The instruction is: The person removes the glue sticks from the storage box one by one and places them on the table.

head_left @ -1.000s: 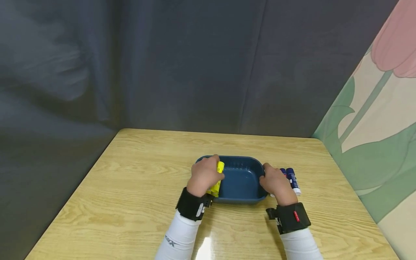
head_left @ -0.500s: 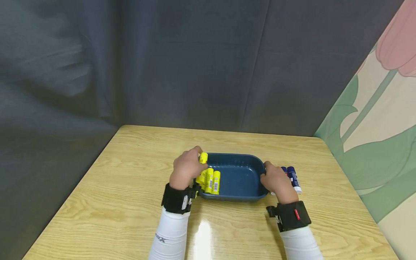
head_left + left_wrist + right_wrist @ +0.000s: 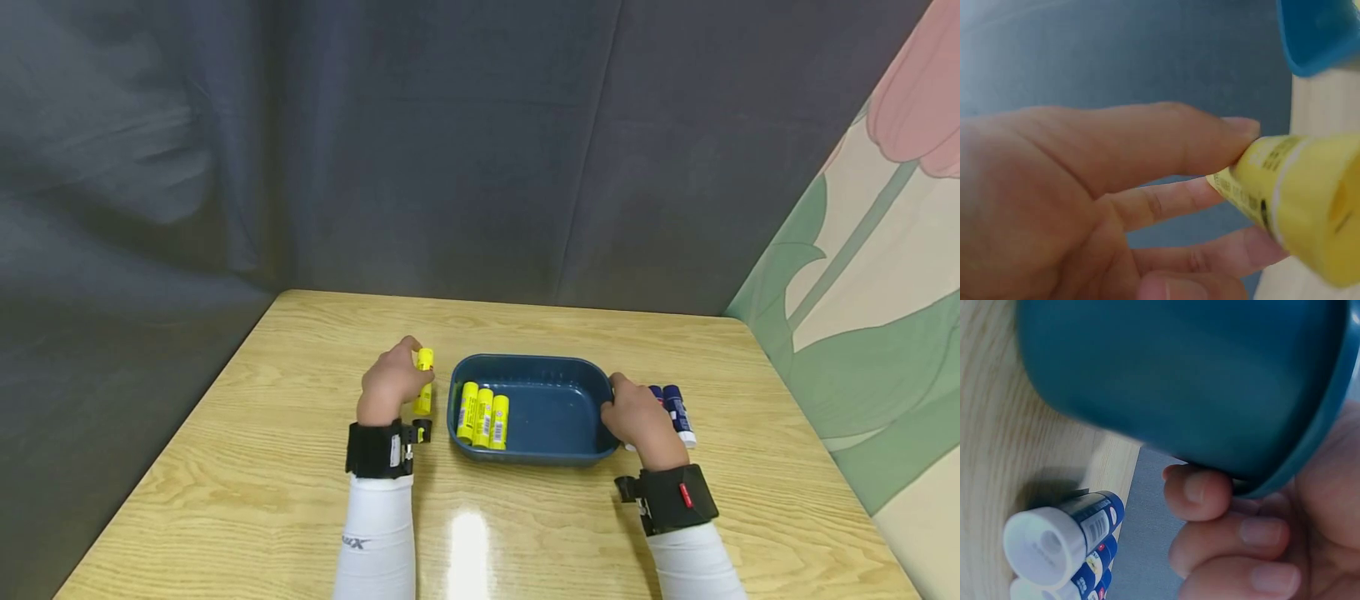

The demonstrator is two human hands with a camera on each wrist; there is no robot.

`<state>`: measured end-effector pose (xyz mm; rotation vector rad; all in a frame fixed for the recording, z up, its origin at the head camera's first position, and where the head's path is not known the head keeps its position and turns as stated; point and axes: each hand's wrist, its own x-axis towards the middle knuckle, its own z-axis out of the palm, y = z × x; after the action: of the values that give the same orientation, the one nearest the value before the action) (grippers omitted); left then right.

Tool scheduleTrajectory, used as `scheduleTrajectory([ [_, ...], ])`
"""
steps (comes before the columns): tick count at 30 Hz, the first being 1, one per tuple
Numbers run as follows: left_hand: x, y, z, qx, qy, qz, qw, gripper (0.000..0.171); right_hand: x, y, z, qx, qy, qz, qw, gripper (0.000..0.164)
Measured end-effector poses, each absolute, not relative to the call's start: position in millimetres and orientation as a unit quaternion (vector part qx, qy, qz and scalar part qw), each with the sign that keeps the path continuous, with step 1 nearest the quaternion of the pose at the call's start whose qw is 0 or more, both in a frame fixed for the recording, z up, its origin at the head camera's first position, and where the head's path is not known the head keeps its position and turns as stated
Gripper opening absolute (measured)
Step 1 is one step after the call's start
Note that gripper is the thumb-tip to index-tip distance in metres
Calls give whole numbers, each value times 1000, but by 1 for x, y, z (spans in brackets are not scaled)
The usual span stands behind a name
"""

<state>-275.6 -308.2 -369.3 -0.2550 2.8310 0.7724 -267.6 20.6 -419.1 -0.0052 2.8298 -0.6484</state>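
My left hand (image 3: pixel 392 382) pinches a yellow glue stick (image 3: pixel 424 400) between thumb and fingers, over the table left of the blue bin (image 3: pixel 558 417). Close up in the left wrist view, the thumb lies along one side of the glue stick (image 3: pixel 1297 194) and fingertips press the other. My right hand (image 3: pixel 639 421) grips the bin's right rim. In the right wrist view its curled fingers (image 3: pixel 1229 531) hook under that rim from outside. Inside the bin, at its left end, several yellow glue sticks (image 3: pixel 483 417) lie side by side.
Right of the bin, several dark blue glue sticks (image 3: pixel 678 414) with white ends lie in a row, partly hidden by my right hand. The wooden table (image 3: pixel 262 467) meets a dark curtain (image 3: pixel 450 167) behind and a flower-patterned cloth (image 3: pixel 885 333) on the right.
My left hand has lifted a yellow glue stick out of the bin and carried it left, past the bin's rim. The right hand has stayed on the rim.
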Motion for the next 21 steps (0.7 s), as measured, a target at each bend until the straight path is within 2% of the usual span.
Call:
scheduleTrajectory([
  [8,-284,-321,-392,-107,942,294,125,52,-268,22,-422,-1,969,-219,118,51],
  [21,-290,-317,-418,-119,933,307,143,42,-267,22,-423,1,969,-220,114,50],
])
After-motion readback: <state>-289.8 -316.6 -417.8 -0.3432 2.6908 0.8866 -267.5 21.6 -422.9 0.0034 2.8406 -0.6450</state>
